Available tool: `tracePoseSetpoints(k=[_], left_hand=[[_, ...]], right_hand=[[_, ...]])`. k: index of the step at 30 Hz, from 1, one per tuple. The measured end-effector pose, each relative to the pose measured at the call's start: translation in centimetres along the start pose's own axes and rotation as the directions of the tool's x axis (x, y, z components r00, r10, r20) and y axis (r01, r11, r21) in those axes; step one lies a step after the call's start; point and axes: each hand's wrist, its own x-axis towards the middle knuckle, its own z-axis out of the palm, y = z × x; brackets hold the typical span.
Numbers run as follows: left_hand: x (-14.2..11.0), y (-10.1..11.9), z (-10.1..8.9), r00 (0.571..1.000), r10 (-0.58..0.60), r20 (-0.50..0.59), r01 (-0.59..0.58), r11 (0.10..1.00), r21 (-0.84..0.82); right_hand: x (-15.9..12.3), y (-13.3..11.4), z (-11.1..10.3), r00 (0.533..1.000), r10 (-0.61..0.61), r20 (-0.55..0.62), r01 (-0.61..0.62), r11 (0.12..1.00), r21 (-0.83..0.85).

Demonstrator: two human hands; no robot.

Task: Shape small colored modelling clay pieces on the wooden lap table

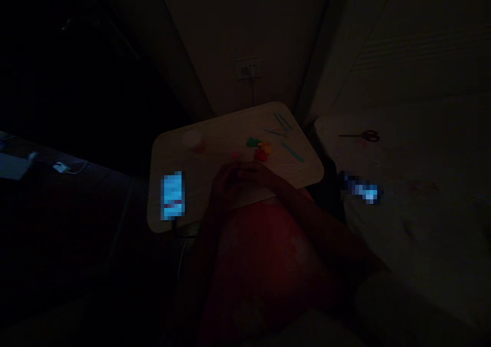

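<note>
In the dim light my left hand and my right hand meet over the near edge of a small wooden-topped table. Their fingers curl in toward each other, and whatever lies between them is too dark to make out. Just beyond the fingers are soft clay-like lumps: a green one, an orange one and a red one. A small pink piece lies beyond my left fingertips. To the right rests a blue knife-shaped modelling tool, with several thin sticks behind it.
A pale round tub stands at the table's back left. A lit phone with a cable lies at the left. On the pale surface to the right are scissors and another lit device. A wall socket holds a plug.
</note>
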Motion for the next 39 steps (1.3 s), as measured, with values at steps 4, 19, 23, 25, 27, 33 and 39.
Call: tracePoseSetpoints(k=[4,19,23,25,27,33,39], left_hand=[[0.0,-0.1,0.1,0.999,0.014,0.039,-0.013,1.0,-0.015],[-0.3,0.5,-0.4,0.998,-0.037,-0.059,0.042,0.995,0.089],[-0.3,0.5,-0.4,0.992,-0.071,-0.108,0.082,0.992,0.099],[-0.4,0.5,-0.4,0.988,-0.083,-0.127,0.095,0.991,0.097],[-0.4,0.6,-0.4,0.987,-0.089,-0.134,0.103,0.99,0.098],[-0.5,0.9,-0.4,0.991,-0.055,-0.126,0.075,0.984,0.162],[-0.3,0.3,0.0,0.995,0.024,-0.097,-0.005,0.983,0.185]], right_hand=[[0.0,0.1,-0.2,1.0,0.003,-0.009,-0.003,1.0,0.003],[0.1,0.0,0.2,0.999,-0.035,0.006,0.035,0.971,-0.237],[0.0,0.3,0.7,1.0,0.01,-0.011,-0.013,0.965,-0.262],[-0.1,0.4,0.9,0.998,0.051,-0.041,-0.06,0.964,-0.259],[-0.2,0.3,0.9,0.994,0.082,-0.066,-0.097,0.959,-0.268],[-0.1,-0.6,1.1,0.993,0.113,-0.042,-0.121,0.903,-0.412],[0.1,-0.9,1.3,0.997,0.054,-0.06,-0.077,0.868,-0.491]])
